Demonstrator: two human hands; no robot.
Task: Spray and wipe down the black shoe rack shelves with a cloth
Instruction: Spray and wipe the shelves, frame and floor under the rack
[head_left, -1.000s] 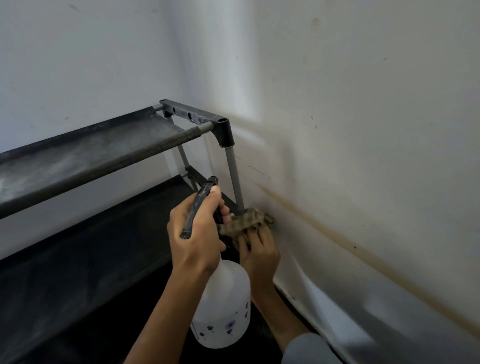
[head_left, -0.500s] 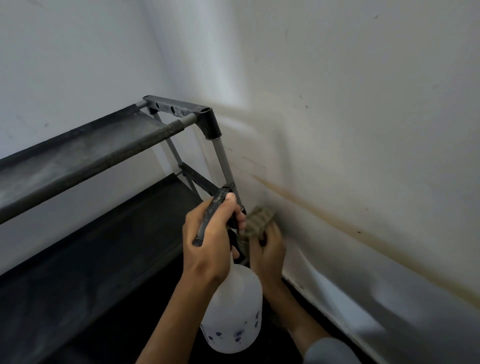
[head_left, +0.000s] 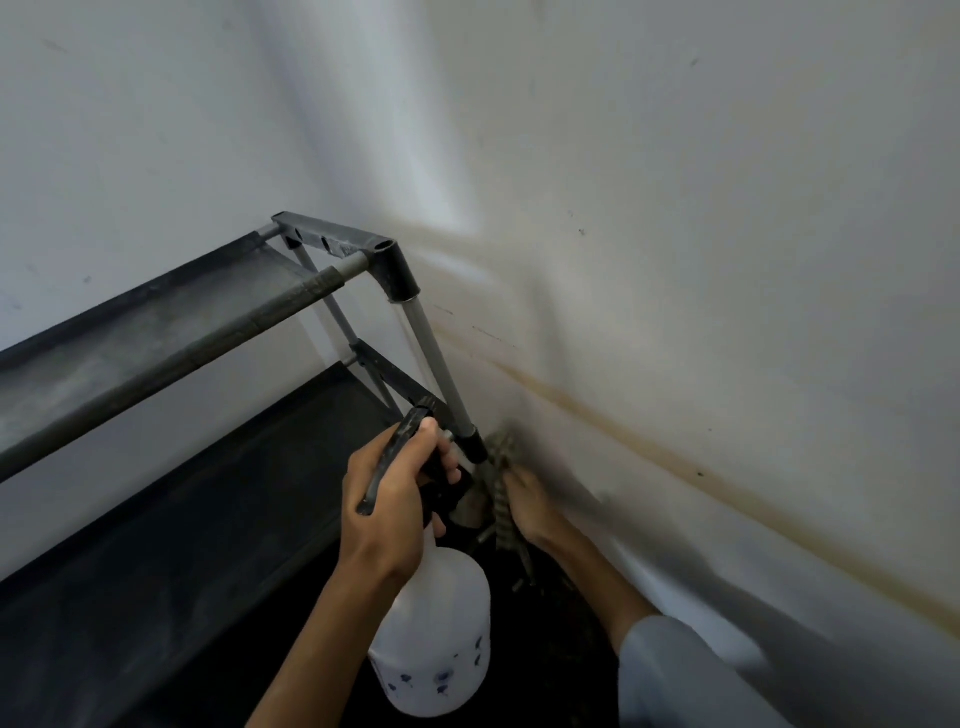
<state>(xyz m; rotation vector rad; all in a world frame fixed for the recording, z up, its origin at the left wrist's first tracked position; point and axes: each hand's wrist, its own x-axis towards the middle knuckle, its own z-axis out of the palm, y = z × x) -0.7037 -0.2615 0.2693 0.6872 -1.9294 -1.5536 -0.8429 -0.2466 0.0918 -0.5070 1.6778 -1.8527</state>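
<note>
Gripping spray bottle (head_left: 434, 634), left hand (head_left: 395, 512); right hand (head_left: 530, 506) presses cloth (head_left: 503, 483) against post (head_left: 441, 374).

The shoe rack (head_left: 171, 332) is showing black fabric shelves dulled by grey dust, with silver-grey poles and black corner joints. The spray bottle (head_left: 436, 644) is looking translucent white with small dark blue flower prints low on its body, and its trigger head is showing black. The cloth (head_left: 506, 499) is appearing olive-brown with darker stripes. The wall (head_left: 675, 208) is showing off-white, crossed by a brownish-yellow stain line. The sleeve (head_left: 670, 675) is reading pale grey.
</note>
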